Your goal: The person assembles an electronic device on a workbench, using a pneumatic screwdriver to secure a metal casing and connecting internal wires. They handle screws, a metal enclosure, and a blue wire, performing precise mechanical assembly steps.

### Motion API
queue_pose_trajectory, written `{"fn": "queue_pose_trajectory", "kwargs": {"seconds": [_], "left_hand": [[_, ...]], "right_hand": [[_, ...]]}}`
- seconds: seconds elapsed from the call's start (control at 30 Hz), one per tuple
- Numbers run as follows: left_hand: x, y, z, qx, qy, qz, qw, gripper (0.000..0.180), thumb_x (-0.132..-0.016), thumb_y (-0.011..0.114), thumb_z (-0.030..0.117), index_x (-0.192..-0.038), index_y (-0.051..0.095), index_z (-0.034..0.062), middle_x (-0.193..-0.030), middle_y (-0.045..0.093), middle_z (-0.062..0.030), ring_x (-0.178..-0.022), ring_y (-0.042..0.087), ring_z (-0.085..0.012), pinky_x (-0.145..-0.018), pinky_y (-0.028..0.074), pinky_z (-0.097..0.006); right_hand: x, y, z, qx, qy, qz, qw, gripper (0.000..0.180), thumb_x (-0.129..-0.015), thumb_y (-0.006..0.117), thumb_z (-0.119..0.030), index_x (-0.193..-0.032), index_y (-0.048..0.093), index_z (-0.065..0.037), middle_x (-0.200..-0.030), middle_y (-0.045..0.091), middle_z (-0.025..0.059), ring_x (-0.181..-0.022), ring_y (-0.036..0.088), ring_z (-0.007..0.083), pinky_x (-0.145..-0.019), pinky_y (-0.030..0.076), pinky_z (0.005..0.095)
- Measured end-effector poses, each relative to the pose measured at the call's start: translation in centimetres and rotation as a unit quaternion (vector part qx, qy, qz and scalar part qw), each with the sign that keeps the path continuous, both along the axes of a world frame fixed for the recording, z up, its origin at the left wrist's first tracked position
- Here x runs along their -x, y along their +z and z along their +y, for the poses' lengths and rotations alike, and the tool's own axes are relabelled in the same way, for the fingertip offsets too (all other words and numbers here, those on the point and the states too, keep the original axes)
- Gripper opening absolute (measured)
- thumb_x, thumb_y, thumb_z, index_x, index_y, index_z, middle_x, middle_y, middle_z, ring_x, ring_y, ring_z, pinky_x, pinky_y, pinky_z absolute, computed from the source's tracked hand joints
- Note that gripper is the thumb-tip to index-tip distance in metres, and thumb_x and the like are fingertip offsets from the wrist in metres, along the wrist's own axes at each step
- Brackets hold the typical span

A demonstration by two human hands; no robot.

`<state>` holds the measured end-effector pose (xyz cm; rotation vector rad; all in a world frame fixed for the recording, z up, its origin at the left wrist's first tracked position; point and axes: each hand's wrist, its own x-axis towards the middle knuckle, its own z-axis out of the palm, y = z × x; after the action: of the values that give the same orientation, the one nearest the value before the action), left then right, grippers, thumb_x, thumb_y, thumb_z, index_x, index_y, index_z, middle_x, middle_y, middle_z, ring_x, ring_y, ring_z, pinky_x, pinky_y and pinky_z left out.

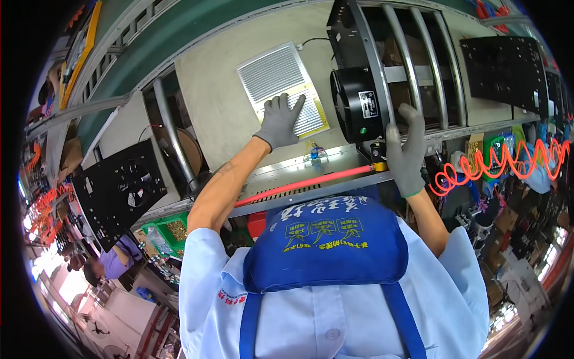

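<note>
My left hand [280,122], in a grey glove, lies with spread fingers on the lower half of a silver finned metal plate [270,75] with a yellow edge strip. My right hand [406,152], gloved the same, is raised beside the metal rollers with fingers stretched out and apart, and nothing shows in it. Just left of it stand a black fan housing [357,102] with a white label and a small black-and-yellow fitting [378,157]. A pink-red tube [311,182] runs left from that fitting.
A pale board [209,90] lies under the finned plate. Steel rollers [421,66] run across the line at the right. Black perforated panels [122,188] stand on both sides. An orange coiled hose [478,170] hangs at right. Green parts bins [170,233] sit below left. Another person [116,263] is farther off.
</note>
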<state>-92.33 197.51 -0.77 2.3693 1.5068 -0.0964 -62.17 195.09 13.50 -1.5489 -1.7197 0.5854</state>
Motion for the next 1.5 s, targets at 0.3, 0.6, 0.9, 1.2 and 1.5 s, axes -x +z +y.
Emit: {"fn": "queue_pose_trajectory", "kwargs": {"seconds": [0.3,0.6,0.9,1.2,1.5], "left_hand": [[-3.9,0.9,-3.2,0.036,-0.042,-0.006,0.998,0.111,-0.055,0.081,0.032,-0.155,0.036,0.0161,-0.134,0.044,-0.0289,-0.121,0.047,-0.0428,-0.098,0.038,-0.056],[-5.3,-0.1,-6.1,0.061,-0.042,0.022,0.997,0.113,-0.053,0.088,0.038,-0.153,0.038,0.0196,-0.138,0.042,-0.0316,-0.125,0.043,-0.0479,-0.106,0.035,-0.061],[-5.5,-0.1,-6.0,0.066,-0.046,0.043,0.996,0.115,-0.053,0.087,0.038,-0.154,0.036,0.0187,-0.139,0.041,-0.0308,-0.126,0.042,-0.0468,-0.106,0.034,-0.061],[-5.6,0.3,-5.6,0.075,-0.047,0.040,0.995,0.116,-0.053,0.088,0.038,-0.155,0.036,0.0182,-0.140,0.041,-0.0302,-0.126,0.041,-0.0463,-0.107,0.033,-0.061],[-5.6,0.5,-5.4,0.063,-0.043,0.025,0.997,0.117,-0.050,0.089,0.038,-0.153,0.037,0.0191,-0.138,0.042,-0.0289,-0.125,0.043,-0.0457,-0.105,0.035,-0.060]], "right_hand": [[-1.5,-3.9,-4.2,0.074,-0.057,0.045,0.995,0.044,-0.094,0.062,-0.017,-0.131,0.051,0.004,-0.130,0.057,0.0260,-0.121,0.058,0.0416,-0.102,0.047,0.0434],[-2.1,-3.9,-4.0,0.104,-0.052,0.083,0.990,0.044,-0.093,0.062,-0.014,-0.131,0.051,0.004,-0.128,0.057,0.0258,-0.120,0.059,0.0411,-0.101,0.048,0.0436],[-2.2,-3.9,-3.8,0.096,-0.045,0.083,0.991,0.042,-0.091,0.062,-0.012,-0.129,0.053,0.004,-0.121,0.058,0.0266,-0.113,0.061,0.0421,-0.097,0.049,0.0441],[-2.2,-3.9,-3.8,0.098,-0.044,0.085,0.991,0.042,-0.092,0.063,-0.013,-0.129,0.053,0.005,-0.118,0.059,0.0257,-0.107,0.062,0.0413,-0.093,0.050,0.0438],[-2.2,-3.8,-4.1,0.167,-0.063,0.120,0.977,0.042,-0.091,0.062,-0.012,-0.129,0.053,0.003,-0.117,0.059,0.0248,-0.104,0.063,0.0395,-0.089,0.051,0.0426]]}}
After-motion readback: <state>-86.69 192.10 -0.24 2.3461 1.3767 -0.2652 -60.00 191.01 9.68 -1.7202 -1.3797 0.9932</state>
